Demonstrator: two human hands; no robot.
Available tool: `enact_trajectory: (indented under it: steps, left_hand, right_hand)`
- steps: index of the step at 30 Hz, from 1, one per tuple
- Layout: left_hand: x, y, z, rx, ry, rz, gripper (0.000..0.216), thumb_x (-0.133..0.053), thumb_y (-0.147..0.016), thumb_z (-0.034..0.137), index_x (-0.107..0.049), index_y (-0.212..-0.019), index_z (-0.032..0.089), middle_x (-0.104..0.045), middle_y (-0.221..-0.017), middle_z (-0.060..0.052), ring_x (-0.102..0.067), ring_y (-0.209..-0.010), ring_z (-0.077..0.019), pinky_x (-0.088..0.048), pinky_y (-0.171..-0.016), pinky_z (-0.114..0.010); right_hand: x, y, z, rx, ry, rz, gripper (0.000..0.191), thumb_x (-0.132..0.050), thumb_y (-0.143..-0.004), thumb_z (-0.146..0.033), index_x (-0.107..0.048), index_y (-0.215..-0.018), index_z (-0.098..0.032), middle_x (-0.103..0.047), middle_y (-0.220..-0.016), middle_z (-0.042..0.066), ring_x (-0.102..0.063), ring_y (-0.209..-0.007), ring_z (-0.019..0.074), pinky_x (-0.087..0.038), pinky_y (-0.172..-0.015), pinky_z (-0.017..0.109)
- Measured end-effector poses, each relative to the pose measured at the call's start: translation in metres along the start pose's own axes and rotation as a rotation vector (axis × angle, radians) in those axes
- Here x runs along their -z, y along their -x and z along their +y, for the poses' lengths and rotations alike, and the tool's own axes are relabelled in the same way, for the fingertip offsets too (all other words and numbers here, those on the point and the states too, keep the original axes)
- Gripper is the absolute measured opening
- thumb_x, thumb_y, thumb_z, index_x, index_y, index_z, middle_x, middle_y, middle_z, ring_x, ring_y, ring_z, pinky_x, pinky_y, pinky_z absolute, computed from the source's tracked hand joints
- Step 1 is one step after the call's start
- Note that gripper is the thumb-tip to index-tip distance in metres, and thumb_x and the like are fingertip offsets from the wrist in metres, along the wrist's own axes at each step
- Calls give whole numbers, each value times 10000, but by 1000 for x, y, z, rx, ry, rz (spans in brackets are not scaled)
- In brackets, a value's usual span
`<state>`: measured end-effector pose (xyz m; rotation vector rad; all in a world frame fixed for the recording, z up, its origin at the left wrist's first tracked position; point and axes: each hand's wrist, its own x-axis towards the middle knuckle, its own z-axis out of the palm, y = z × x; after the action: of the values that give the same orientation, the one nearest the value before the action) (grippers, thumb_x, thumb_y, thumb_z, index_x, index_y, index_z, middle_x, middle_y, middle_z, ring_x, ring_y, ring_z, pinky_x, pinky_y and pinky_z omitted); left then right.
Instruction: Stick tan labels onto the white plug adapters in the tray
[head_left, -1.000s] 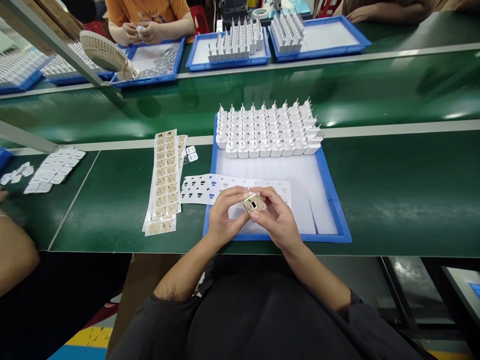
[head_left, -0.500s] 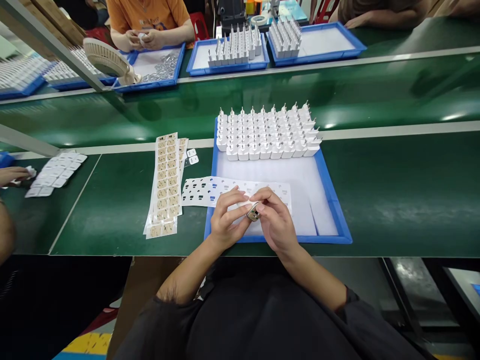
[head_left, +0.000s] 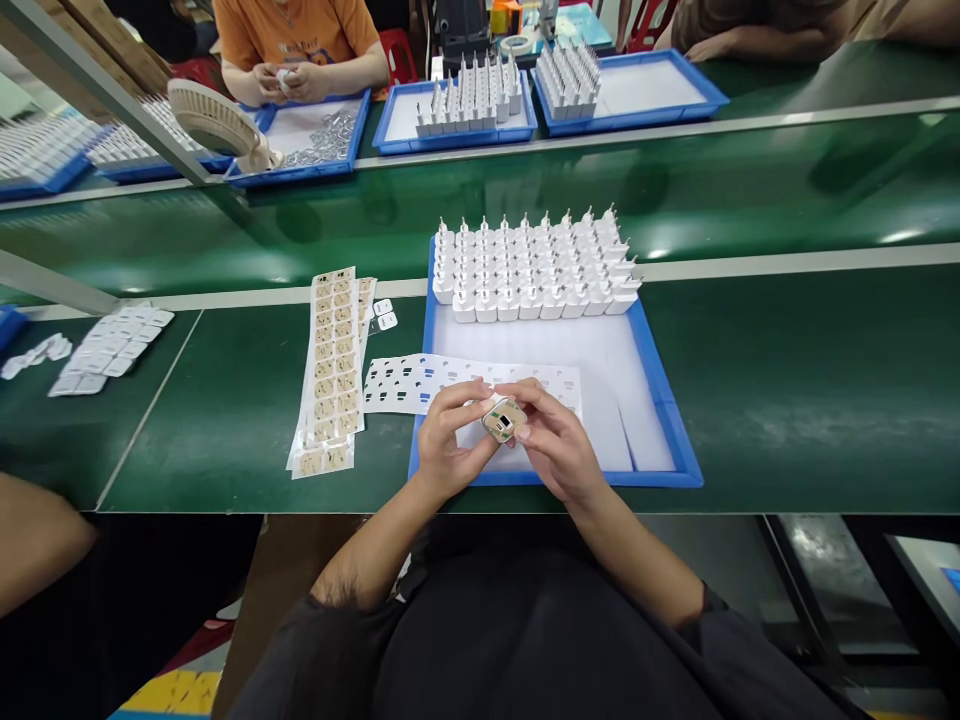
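Observation:
My left hand [head_left: 448, 442] and my right hand [head_left: 555, 446] meet over the near edge of a blue tray [head_left: 679, 425]. Both pinch one small white charger plug [head_left: 504, 419], its tan port face turned up toward me. Under my hands lies a white sticker sheet [head_left: 409, 381] with dark and blue marks, half over the tray's left rim. Rows of white charger plugs [head_left: 534, 265] stand prongs up at the tray's far end. Left of the tray lies a long strip of tan labels [head_left: 330, 365].
Two loose small labels [head_left: 383, 312] lie by the strip. A green conveyor belt [head_left: 750, 190] runs behind the tray. Across it a person in orange [head_left: 296, 40] handles a part above more blue trays [head_left: 457, 105]. A small fan [head_left: 217, 120] stands there. A co-worker's arm [head_left: 37, 540] is at my left.
The plug was turned edge-on half a second ago and now shows its port face again. The co-worker's hand at the far left has drawn back from the white labels.

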<state>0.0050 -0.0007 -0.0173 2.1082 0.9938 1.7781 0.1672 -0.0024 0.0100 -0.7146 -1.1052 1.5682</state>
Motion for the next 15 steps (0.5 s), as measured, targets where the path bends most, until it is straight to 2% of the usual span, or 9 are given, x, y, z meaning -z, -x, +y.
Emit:
enact_trajectory:
  steps: [2, 5, 8, 12, 15]
  left_hand:
    - [0, 0, 0, 1, 46, -17, 464, -784, -865, 138, -602, -1274, 260, -673, -1161, -74, -704, -1119, -219, -649, -982, -476]
    - [0, -1, 0, -13, 58, -44, 466, -777, -866, 120, -602, -1276, 256, -682, -1168, -70, -709, -1116, -211, -646, -991, -466]
    - [0, -3, 1, -22, 42, -63, 445, -773, -879, 138, -599, -1270, 263, -686, -1166, -58, -716, -1100, -198, -644, -1003, -465]
    - [-1, -4, 1, -31, 30, -57, 428, -773, -872, 128, -609, -1249, 246, -692, -1151, -63, -719, -1092, -196, -640, -1017, -469]
    - [-1, -4, 2, -17, 12, -50, 406, -771, -883, 163, -611, -1243, 262, -709, -1146, -57, -733, -1076, -202, -643, -1008, -478]
  right_hand:
    - [7, -1, -3, 68, 103, -19, 288, -732, -888, -329, -789, -1170, -315, -525, -921, 22, -539, -865, 189, -485, -700, 315]
    - [15, -6, -14, 224, 326, 24, 128, -692, -956, -304, -789, -1031, -266, -577, -891, 22, -565, -827, 172, -483, -720, 319]
    - [18, -11, -26, 345, 520, 33, 49, -716, -948, -259, -745, -926, -226, -617, -891, 20, -567, -760, 146, -485, -678, 304]
    - [19, -14, -35, 377, 649, -23, 72, -720, -948, -239, -728, -1015, -214, -644, -975, 35, -590, -739, 128, -520, -635, 281]
    - [19, -13, -34, 456, 725, -18, 24, -692, -964, -193, -708, -975, -207, -657, -942, 35, -612, -748, 132, -522, -616, 266]
